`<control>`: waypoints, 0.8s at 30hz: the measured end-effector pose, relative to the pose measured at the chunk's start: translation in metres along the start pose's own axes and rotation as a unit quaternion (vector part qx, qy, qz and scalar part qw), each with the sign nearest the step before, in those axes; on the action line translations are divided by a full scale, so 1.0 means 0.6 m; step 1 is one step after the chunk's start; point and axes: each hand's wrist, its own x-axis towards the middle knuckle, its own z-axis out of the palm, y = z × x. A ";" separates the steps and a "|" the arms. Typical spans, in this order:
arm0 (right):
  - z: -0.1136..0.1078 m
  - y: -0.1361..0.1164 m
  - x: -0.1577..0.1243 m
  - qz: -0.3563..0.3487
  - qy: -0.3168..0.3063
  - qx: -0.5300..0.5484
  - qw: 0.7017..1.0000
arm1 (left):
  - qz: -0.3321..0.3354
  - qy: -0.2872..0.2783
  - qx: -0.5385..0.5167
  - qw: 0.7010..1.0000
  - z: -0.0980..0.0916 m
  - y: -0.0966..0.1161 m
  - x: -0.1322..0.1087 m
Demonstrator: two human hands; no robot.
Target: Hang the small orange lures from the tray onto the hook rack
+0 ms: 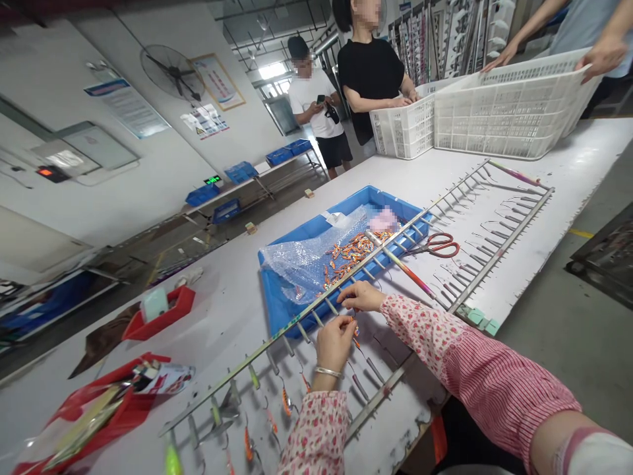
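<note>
White worktable ran down a factory floor, and a long metal rack lay across it, one bar passing over a blue tray that held bubble wrap and a heap of small orange fishing lures. The person's hands were together at that bar. The left hand, wearing a bangle, seemed to pinch a small orange lure, though its fingers partly hid it. The right hand curled just above, and whether it touched the lure was hard to tell. More lures hung from the rack's pegs nearer the person. Red-handled scissors lay just beside the tray. Farther off, a co-worker's hands gripped white plastic crates.
</note>
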 end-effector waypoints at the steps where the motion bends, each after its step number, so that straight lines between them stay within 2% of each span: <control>1: -0.001 -0.003 -0.001 -0.012 0.002 -0.024 1.000 | 0.011 0.009 0.043 0.999 0.000 0.005 -0.002; 3: -0.005 -0.013 -0.003 -0.034 0.001 -0.083 0.996 | 0.033 0.036 0.126 0.991 -0.001 0.016 -0.007; 5: -0.010 -0.024 -0.007 -0.061 0.014 -0.154 0.986 | 0.030 0.055 0.153 0.986 0.000 0.023 -0.010; 7: -0.017 -0.034 -0.019 -0.094 0.057 -0.226 0.968 | 0.002 0.041 0.094 0.995 0.002 0.022 -0.008; 9: -0.024 -0.041 -0.043 -0.109 0.102 -0.275 0.950 | -0.027 -0.001 -0.028 0.999 0.004 0.014 -0.002; 10: -0.027 -0.043 -0.060 -0.102 0.101 -0.293 0.945 | -0.035 -0.022 -0.088 0.995 0.006 0.008 0.001; 11: -0.028 -0.042 -0.079 -0.086 0.078 -0.308 0.944 | -0.039 -0.037 -0.135 0.989 0.008 0.004 0.004; 14: -0.017 -0.027 -0.138 -0.009 -0.062 -0.344 0.937 | -0.036 -0.049 -0.186 0.981 0.015 -0.002 0.008; 15: -0.009 -0.019 -0.155 0.006 -0.097 -0.348 0.932 | -0.031 -0.054 -0.189 0.980 0.017 -0.001 0.008; 17: 0.011 0.000 -0.180 0.011 -0.108 -0.331 0.937 | -0.021 -0.065 -0.185 0.980 0.018 0.004 0.005; 21: 0.039 0.027 -0.200 0.014 -0.026 -0.224 0.974 | -0.005 -0.064 -0.145 0.987 0.016 0.011 -0.005; 24: 0.043 0.033 -0.203 0.033 0.024 -0.162 0.986 | 0.004 -0.066 -0.126 0.990 0.015 0.010 -0.013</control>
